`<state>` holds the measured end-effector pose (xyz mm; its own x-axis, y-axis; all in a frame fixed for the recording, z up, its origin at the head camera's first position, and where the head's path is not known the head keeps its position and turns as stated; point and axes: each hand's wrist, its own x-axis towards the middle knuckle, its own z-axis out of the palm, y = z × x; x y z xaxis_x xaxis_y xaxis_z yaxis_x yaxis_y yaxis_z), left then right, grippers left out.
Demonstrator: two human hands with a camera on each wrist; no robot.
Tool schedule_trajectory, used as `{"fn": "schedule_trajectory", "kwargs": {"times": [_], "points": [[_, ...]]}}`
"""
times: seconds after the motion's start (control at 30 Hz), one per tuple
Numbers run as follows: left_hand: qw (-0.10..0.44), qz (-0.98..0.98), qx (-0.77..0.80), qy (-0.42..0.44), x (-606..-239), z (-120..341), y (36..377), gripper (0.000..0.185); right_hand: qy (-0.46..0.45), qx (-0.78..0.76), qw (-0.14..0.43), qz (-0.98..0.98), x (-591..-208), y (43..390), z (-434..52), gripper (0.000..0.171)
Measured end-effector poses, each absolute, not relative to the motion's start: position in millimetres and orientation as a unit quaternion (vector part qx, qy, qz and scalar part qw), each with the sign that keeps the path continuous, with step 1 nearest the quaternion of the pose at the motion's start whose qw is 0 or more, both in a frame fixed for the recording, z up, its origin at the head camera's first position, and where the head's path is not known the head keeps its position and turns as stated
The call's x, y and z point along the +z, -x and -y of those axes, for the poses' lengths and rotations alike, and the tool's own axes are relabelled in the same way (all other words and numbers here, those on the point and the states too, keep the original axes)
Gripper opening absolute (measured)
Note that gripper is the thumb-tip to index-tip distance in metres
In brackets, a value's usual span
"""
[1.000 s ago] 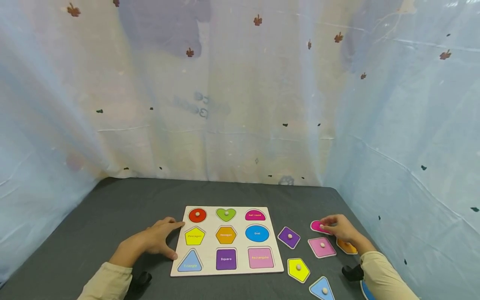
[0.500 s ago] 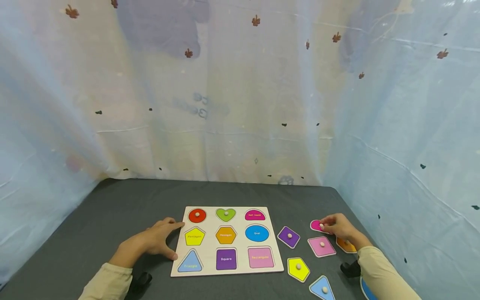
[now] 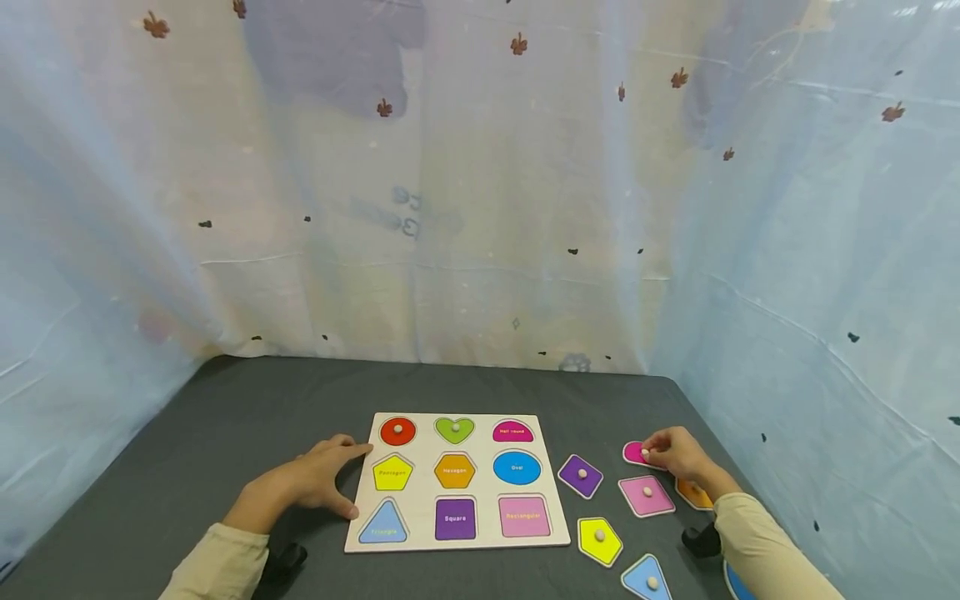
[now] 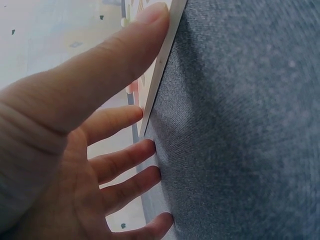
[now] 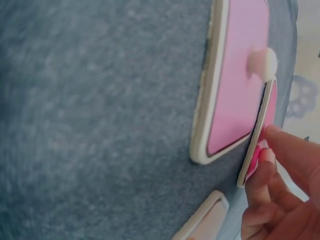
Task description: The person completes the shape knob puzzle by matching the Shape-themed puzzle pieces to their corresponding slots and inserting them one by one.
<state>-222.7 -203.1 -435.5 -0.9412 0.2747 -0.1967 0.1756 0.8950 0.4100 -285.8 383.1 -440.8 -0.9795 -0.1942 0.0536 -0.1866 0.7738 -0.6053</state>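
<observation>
The dark pink half-round piece (image 3: 634, 452) lies on the gray table (image 3: 225, 433), off to the right of the puzzle board (image 3: 420, 542). The right hand (image 3: 675, 454) is on it. Its fingertips (image 5: 272, 134) pinch the little knob and the edge, and the wrist view shows the piece tipped up on one side, so it looks like a grip made for lifting. The knob is there so small fingers can grab a flat piece.

Just in front of it lies the light pink rectangle piece (image 3: 647, 494), flat on the table, nearly touching the tipped piece. An orange piece (image 3: 693, 495) peeks out from under the right wrist. Closer to the board sit the purple square piece (image 3: 580, 476), the yellow pentagon piece (image 3: 599, 539) and the blue triangle piece (image 3: 647, 579), all apart from each other so each one is easy to reach.

The board has nine colored spots with words on them. The red circle (image 3: 397, 431) and the green heart (image 3: 454, 430) are already in their holes. The half-round spot (image 3: 513, 432) is open at the top right.

The left hand (image 3: 315, 483) holds nothing. Its fingers are spread out, and the thumb (image 4: 115, 55) and a finger press on the left edge of the board, probably to keep it from sliding.
</observation>
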Motion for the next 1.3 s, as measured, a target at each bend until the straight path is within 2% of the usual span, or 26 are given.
{"fn": "schedule_trajectory", "kwargs": {"times": [1.3], "points": [[0.122,-0.963,0.201,-0.133,-435,205,222,0.1,0.181,-0.297,-0.018,-0.937,-415,291,-343,0.017]]}}
